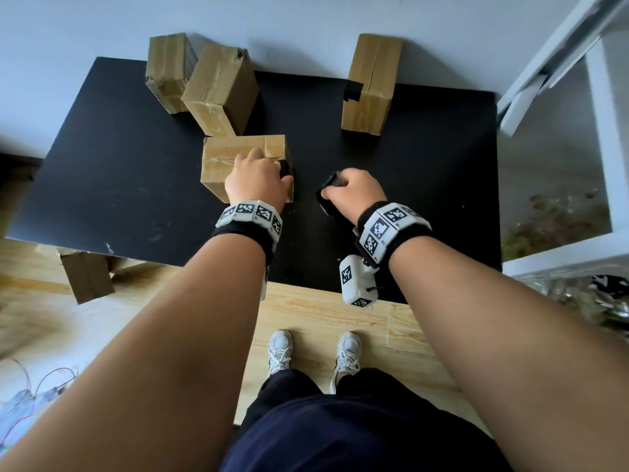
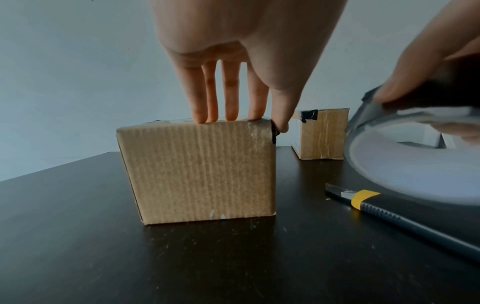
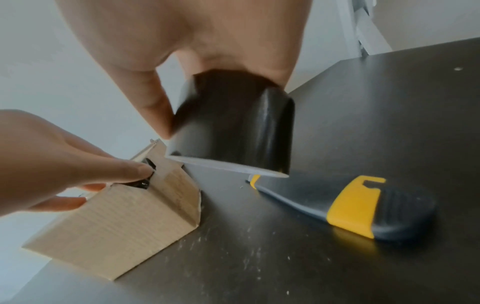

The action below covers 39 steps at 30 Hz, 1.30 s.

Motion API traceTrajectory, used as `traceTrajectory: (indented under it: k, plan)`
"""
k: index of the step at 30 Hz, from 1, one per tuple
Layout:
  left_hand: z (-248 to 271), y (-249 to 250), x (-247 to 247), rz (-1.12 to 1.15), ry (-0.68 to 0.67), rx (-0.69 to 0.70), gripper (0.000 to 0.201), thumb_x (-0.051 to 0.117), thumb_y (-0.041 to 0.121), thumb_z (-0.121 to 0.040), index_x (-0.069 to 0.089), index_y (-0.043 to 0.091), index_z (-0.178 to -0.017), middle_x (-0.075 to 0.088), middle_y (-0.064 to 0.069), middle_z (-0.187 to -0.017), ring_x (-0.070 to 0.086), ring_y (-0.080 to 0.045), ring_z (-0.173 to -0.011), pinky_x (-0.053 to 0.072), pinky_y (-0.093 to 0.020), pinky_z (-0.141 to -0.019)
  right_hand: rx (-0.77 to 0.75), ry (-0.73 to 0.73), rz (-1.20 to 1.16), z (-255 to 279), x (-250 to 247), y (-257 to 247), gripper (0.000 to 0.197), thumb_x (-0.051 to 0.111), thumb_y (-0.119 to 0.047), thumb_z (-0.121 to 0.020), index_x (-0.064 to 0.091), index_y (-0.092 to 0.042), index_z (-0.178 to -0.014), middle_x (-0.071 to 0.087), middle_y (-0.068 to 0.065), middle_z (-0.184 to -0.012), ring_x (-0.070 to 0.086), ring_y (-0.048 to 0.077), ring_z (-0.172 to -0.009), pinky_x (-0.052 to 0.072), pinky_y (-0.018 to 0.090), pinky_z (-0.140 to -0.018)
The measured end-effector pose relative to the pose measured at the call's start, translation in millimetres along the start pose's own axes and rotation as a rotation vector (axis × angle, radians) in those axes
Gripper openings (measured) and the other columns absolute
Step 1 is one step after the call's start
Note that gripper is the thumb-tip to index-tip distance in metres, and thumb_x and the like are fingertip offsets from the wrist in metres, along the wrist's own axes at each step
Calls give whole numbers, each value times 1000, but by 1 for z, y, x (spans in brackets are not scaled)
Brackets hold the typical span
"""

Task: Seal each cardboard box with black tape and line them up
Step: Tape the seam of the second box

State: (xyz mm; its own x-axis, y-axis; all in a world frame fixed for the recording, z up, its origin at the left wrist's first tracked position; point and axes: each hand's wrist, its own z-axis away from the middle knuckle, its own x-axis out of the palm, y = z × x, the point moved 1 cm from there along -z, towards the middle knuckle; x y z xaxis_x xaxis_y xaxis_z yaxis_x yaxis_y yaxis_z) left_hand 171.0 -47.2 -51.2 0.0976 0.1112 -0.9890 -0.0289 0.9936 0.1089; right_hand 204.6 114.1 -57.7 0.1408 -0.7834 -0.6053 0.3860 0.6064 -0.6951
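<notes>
A small cardboard box (image 1: 221, 158) stands mid-table on the black table (image 1: 119, 185). My left hand (image 1: 253, 178) presses on it: straight fingers (image 2: 231, 98) lie on its top, and the thumb holds a black tape end against its right upper edge (image 2: 272, 131). My right hand (image 1: 350, 189) grips the black tape roll (image 1: 326, 190) just right of the box, lifted off the table (image 3: 233, 131). A box with a black tape patch (image 1: 372, 83) stands at the back right.
A yellow-and-black utility knife (image 3: 350, 207) lies on the table under the tape roll. Two more boxes (image 1: 166, 69) (image 1: 221, 86) stand at the back left. Another box (image 1: 86, 275) sits on the floor under the table's left corner. A white frame (image 1: 606, 131) borders the right.
</notes>
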Motion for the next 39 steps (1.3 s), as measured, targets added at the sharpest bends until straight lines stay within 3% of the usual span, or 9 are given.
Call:
traceTrajectory:
  k: [8, 13, 16, 19, 22, 26, 31, 35, 39]
  plan:
    - [3, -6, -2, 80, 25, 14, 35, 42, 41, -97, 69, 21, -108, 54, -1, -114, 45, -23, -115, 48, -40, -81, -4, 70, 313, -19, 3, 15, 28, 53, -22, -88, 62, -14, -114, 64, 12, -115, 59, 32, -109, 46, 35, -87]
    - [4, -19, -1, 132, 15, 39, 35, 45, 22, -94, 63, 33, -122, 55, 4, -114, 45, -19, -115, 49, -38, -82, 69, 28, 395, -24, 9, 22, 4, 53, -22, -88, 56, -22, -92, 65, 12, -106, 60, 32, -104, 45, 34, -82]
    - [2, -23, -2, 158, 23, 53, 40, 46, 16, -93, 62, 37, -123, 56, 6, -116, 46, -19, -116, 50, -39, -83, 187, -100, 499, -26, 12, 21, 25, 51, -29, -94, 61, -10, -107, 64, 10, -110, 57, 28, -92, 42, 32, -78]
    - [0, -24, -3, 186, 28, 52, 38, 46, 18, -94, 63, 37, -121, 57, 7, -117, 45, -18, -116, 48, -36, -81, 219, -146, 537, -29, 12, 13, 36, 47, -32, -97, 59, -6, -120, 62, 11, -111, 60, 29, -106, 44, 33, -85]
    - [-1, -28, -3, 204, 35, 72, 35, 47, 19, -94, 63, 37, -120, 58, 8, -116, 46, -18, -116, 47, -35, -82, 181, -31, 585, -28, 12, 5, 32, 54, -32, -94, 60, -8, -113, 60, 9, -104, 60, 27, -108, 46, 34, -88]
    - [-4, -33, -3, 235, 36, 98, 31, 47, 21, -95, 67, 34, -114, 59, 6, -112, 48, -19, -113, 48, -36, -82, -18, 302, 376, -21, 14, -11, 24, 54, -23, -93, 60, -14, -114, 58, 6, -117, 55, 26, -111, 43, 33, -84]
    - [-12, -40, -1, 293, 11, 115, 28, 50, 19, -93, 70, 29, -111, 61, 4, -111, 48, -20, -114, 46, -35, -87, 44, 38, 47, -29, 36, -38, 25, 48, -21, -96, 68, -13, -108, 67, 6, -107, 62, 24, -101, 50, 33, -84]
    - [-19, -45, 1, 298, -5, 147, 27, 54, 23, -93, 70, 30, -113, 61, 4, -111, 48, -19, -114, 45, -36, -92, 178, -99, -82, -42, 62, -49, 25, 45, -21, -92, 63, -10, -79, 65, 10, -94, 58, 26, -86, 43, 32, -77]
    - [-22, -48, 2, 291, 2, 177, 25, 54, 23, -93, 70, 30, -112, 61, 4, -109, 49, -19, -113, 45, -35, -92, 320, -111, -207, -81, 84, -31, 25, 52, -28, -82, 66, -7, -83, 72, 12, -102, 67, 29, -99, 52, 41, -94]
